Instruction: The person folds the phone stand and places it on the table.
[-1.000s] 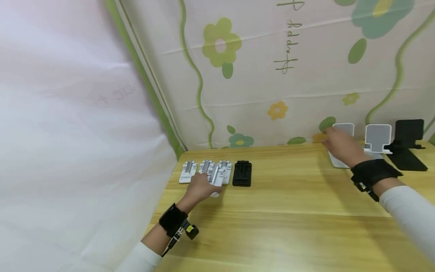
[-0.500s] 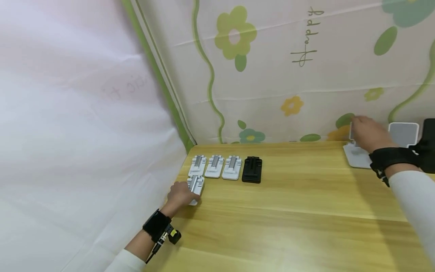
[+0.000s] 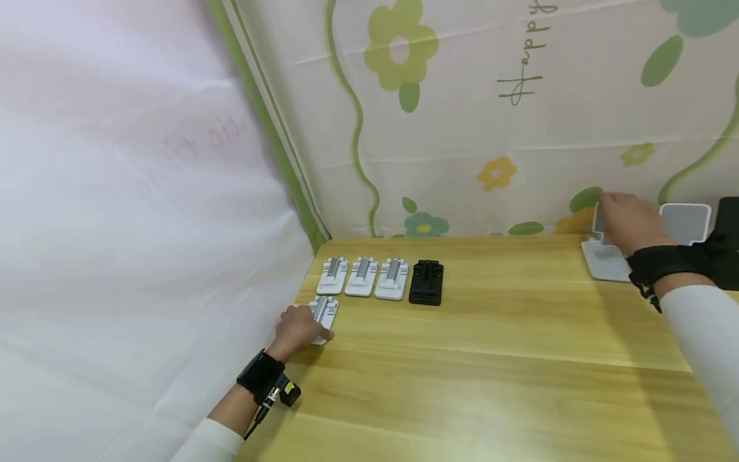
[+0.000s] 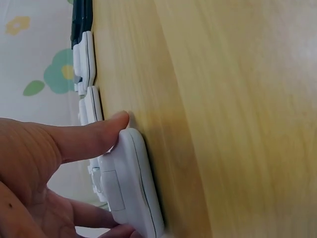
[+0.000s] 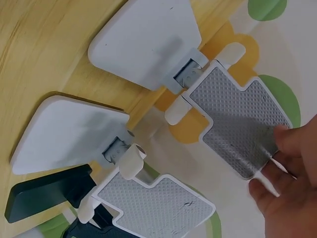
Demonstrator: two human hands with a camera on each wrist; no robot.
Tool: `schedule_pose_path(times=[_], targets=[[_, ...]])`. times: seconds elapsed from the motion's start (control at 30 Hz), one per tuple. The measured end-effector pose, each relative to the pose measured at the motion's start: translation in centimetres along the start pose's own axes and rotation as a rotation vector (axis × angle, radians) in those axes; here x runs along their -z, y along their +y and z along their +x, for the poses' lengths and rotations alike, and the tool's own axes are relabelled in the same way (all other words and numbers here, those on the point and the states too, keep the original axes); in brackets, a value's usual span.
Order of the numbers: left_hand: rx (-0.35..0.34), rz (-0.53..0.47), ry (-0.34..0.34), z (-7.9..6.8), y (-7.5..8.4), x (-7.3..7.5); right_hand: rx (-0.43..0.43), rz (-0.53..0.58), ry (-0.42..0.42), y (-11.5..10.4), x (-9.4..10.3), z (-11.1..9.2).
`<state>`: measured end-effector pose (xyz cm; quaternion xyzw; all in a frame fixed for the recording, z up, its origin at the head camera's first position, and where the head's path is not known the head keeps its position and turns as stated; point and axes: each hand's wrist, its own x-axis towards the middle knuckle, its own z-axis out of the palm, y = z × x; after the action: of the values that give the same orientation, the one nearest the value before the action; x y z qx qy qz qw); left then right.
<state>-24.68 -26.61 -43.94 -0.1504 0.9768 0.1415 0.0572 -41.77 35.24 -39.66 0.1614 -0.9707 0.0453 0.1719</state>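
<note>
The left hand (image 3: 298,328) is clamped on a folded white stand (image 3: 326,310); the thumb lies at one side of it and the fingers at the opposite side, as the left wrist view shows; this stand is at the left part of the wooden table (image 3: 491,385), just in front of a row of folded stands; whether it rests fully on the wood, I cannot tell.

In the row, from left to right, there are a first white stand (image 3: 332,276), a second white stand (image 3: 362,276), a third white stand (image 3: 392,279) and a folded black stand (image 3: 426,282); they lie side by side, with small gaps between them.

The right hand (image 3: 629,221) is well apart from the left one, near the far edge of the table; its thumb and fingers are together on the outer edge of the grey plate (image 5: 237,119) of an unfolded white stand (image 3: 606,262); beside it there is another unfolded white stand (image 3: 685,223), and further to the right an unfolded black stand (image 3: 729,244).

Behind the table hangs a flowered cloth (image 3: 450,122); each wrist wears a black band (image 3: 261,375).
</note>
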Motion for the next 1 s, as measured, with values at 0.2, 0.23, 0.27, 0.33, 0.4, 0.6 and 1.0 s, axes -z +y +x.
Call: schedule_pose_path(times=[0.2,0.23,0.27,0.33,0.4,0.6,1.0], targets=[[-0.062,0.026,-0.019,0.4,-0.6,-0.5,0.007,-0.054,0.063,-0.4,-0.4,-0.1],[-0.069,0.023,-0.022,0.5,-0.6,-0.7,0.003,-0.058,0.065,-0.4,-0.5,-0.2],[-0.074,0.018,-0.026,0.5,-0.6,-0.8,-0.001,-0.060,0.068,-0.4,-0.5,-0.3],[-0.083,0.007,-0.025,0.5,-0.3,-1.0,-0.015,-0.056,0.068,-0.3,-0.6,-0.4],[-0.083,0.001,-0.007,0.5,0.1,-1.0,-0.026,-0.050,0.072,-0.2,-0.7,-0.5],[-0.129,-0.022,0.120,0.4,1.9,-0.5,0.016,0.008,0.127,-0.9,1.3,-0.8],[-0.416,-0.692,-0.139,-3.3,13.8,0.4,0.270,0.217,0.282,-14.4,8.0,-0.2]])
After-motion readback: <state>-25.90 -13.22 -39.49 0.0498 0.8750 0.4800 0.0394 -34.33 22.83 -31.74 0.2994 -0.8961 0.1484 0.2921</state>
